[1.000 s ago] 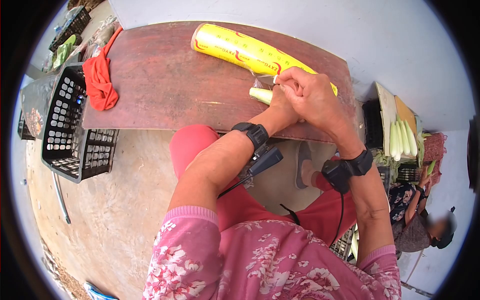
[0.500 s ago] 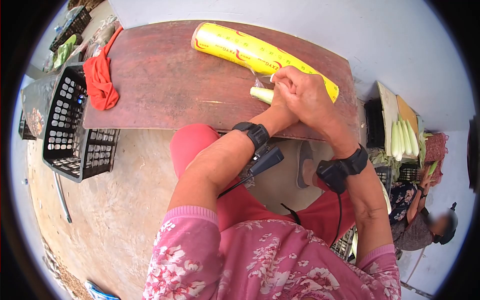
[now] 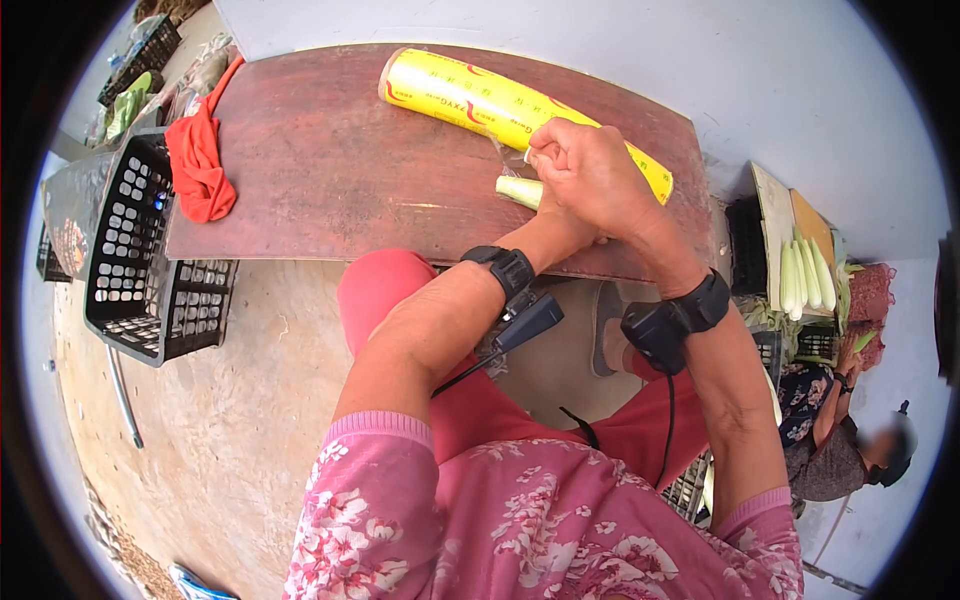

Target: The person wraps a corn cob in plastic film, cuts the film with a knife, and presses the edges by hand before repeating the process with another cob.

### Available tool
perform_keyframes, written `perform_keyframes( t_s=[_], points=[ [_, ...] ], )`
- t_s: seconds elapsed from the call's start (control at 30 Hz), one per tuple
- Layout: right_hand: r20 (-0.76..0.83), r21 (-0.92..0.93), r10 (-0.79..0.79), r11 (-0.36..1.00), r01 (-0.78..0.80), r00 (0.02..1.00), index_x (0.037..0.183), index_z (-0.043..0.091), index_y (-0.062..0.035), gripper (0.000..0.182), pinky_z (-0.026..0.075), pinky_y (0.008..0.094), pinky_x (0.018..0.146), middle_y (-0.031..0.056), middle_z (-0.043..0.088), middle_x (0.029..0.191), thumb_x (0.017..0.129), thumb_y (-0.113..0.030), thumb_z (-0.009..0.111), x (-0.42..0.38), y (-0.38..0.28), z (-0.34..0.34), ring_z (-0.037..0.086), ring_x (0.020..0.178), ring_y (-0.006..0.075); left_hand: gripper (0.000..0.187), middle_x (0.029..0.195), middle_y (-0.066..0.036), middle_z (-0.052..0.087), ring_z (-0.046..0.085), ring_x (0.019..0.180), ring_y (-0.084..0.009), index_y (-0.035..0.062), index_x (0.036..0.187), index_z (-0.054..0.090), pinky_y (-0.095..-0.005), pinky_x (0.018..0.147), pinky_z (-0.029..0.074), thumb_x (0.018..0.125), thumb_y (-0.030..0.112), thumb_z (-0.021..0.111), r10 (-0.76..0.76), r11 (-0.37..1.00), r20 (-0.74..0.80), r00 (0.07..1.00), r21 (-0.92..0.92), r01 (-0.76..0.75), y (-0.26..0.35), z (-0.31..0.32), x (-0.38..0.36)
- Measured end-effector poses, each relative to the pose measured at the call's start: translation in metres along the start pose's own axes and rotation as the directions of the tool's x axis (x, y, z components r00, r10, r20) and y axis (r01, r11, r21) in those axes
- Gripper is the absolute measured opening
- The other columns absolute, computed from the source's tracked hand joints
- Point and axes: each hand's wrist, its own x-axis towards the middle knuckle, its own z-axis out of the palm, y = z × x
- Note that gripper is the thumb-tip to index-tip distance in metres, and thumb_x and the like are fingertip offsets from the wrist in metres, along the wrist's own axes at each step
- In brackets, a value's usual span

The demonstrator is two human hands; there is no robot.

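Note:
A pale green, long vegetable lies low over the table, its cut end pointing left. My left hand is closed around its right part, and most of that hand's fingers are hidden under my right hand. Above and across it, my right hand is closed in a pinch at some clear plastic film. Something small and white shows at its fingertips. Just behind my hands rests a large yellow printed roll of film, running slantwise over the tabletop.
The dark red wooden table carries a red cloth at its left edge. Beside it stands a black plastic crate. At right, long pale green vegetables lie stacked, and another person sits nearby.
My right hand has shifted slightly left and up, its pinched fingertips drawing away from the vegetable. The vegetable and my left hand have barely moved.

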Motion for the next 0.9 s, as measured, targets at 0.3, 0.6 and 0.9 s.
perform_keyframes(
  t_s=[0.3,0.6,0.9],
  points=[
    [0.061,0.061,0.030,0.998,-0.034,0.998,0.092,0.064,0.0018,0.016,0.048,0.0279,0.054,0.0068,0.063,0.066,0.083,-0.011,0.067,-0.003,-0.007,-0.005,0.058,0.054,0.0115,0.047,0.110,-0.008,0.062,0.053,0.109,-0.0265,0.0138,0.106,0.066,-0.0443,0.089,0.039,0.067,0.038,0.078,0.000,1.000,0.015,1.000,0.018,0.000,-0.002,0.003,-0.002],
    [0.047,0.303,0.130,0.943,-0.138,0.990,0.097,0.064,0.0021,0.018,0.048,0.0245,0.056,0.0068,0.070,0.077,0.086,-0.012,0.062,-0.015,-0.003,-0.036,0.058,0.057,0.0078,0.048,0.112,-0.007,0.062,0.053,0.109,-0.0258,0.0145,0.107,0.067,-0.0441,0.090,0.037,0.068,0.042,0.078,-0.025,0.993,0.090,0.996,0.117,0.014,-0.003,0.008,-0.001],
    [-0.421,0.408,0.240,0.911,-0.054,0.875,0.109,0.061,-0.0008,0.020,0.048,0.0202,0.062,0.0039,0.066,0.084,0.091,-0.010,0.061,-0.052,0.059,-0.078,0.057,0.062,0.0050,0.051,0.113,-0.008,0.062,0.052,0.112,-0.0251,0.0154,0.108,0.067,-0.0417,0.090,0.035,0.069,0.047,0.078,-0.101,0.973,0.279,0.955,0.229,0.036,0.007,-0.007,-0.002]
  ],
)
